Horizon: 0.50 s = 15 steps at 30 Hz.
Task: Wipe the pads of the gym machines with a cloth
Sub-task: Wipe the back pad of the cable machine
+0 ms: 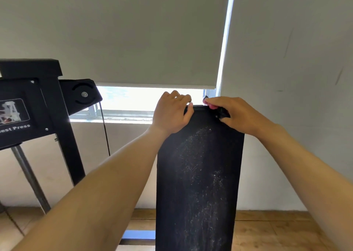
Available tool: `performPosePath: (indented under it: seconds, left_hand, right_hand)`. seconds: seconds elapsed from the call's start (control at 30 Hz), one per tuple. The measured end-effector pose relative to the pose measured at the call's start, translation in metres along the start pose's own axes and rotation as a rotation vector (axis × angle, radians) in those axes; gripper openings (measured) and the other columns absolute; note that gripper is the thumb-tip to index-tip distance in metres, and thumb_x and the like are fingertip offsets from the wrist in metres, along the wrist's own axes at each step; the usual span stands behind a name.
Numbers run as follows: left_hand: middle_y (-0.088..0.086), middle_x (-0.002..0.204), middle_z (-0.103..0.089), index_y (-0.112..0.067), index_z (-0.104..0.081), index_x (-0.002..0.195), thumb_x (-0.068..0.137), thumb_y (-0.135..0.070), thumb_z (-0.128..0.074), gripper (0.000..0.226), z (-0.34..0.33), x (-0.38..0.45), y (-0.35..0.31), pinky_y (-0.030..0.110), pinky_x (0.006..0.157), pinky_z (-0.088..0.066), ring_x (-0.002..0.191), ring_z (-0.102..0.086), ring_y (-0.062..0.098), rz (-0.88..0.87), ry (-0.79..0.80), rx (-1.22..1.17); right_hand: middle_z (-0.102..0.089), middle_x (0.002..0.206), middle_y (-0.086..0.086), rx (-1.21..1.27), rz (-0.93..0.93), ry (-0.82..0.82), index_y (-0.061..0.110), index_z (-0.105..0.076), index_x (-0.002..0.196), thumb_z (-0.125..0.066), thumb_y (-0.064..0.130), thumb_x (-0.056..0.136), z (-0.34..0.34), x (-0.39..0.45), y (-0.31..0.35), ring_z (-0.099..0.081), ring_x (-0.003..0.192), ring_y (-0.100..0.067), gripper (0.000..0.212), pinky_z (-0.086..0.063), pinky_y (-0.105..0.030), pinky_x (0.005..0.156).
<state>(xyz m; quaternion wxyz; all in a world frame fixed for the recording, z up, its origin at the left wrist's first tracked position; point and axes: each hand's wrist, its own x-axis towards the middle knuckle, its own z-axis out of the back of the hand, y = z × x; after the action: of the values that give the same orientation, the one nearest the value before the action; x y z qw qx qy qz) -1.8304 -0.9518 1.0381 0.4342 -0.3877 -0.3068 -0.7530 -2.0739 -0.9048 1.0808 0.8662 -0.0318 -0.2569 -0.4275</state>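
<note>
The long black back pad (198, 174) stands upright in the middle of the view, a smooth, flat, vinyl-looking slab with a rounded top edge, and pale dusty streaks run down its face, so I judge most of the wiping is left. The left hand (172, 113) curls its fingers over the pad's top left corner, gripping it. The right hand (236, 113) presses a small bunched cloth (216, 109), dark with a pink bit, against the top right edge, fingers curled around it
</note>
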Motion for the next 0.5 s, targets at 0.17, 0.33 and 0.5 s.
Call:
performPosePath:
  seconds: [0.17,0.33,0.5]
  left_hand:
    - [0.000,0.069,-0.061,-0.014,-0.066,0.087,0.101,-0.033,-0.042,0.034,0.000,-0.001,-0.001,0.043,0.069,-0.043,0.074,-0.054,0.024,0.030,0.005,-0.029]
    - [-0.001,0.063,-0.055,-0.014,-0.063,0.081,0.100,-0.034,-0.042,0.035,0.003,-0.001,-0.003,0.042,0.063,-0.043,0.068,-0.050,0.023,0.051,0.021,-0.047]
    - [-0.002,0.060,-0.051,-0.014,-0.061,0.078,0.099,-0.033,-0.043,0.034,0.004,-0.001,-0.003,0.041,0.060,-0.043,0.066,-0.048,0.022,0.056,0.020,-0.051]
  right_hand:
    - [-0.068,0.129,-0.008,-0.116,-0.014,-0.295,0.006,-0.060,0.138,-0.064,-0.011,0.089,-0.009,-0.004,0.001,-0.062,0.120,-0.026,0.053,-0.048,-0.034,0.106]
    - [-0.060,0.119,-0.010,-0.157,-0.056,-0.329,0.006,-0.058,0.139,-0.058,0.017,0.102,-0.032,-0.012,-0.004,-0.055,0.110,-0.025,0.039,-0.040,-0.027,0.091]
    - [-0.050,0.141,-0.010,-0.168,-0.021,-0.301,0.006,-0.048,0.147,-0.038,0.040,0.100,-0.049,-0.022,0.002,-0.047,0.126,-0.026,0.059,-0.045,-0.043,0.110]
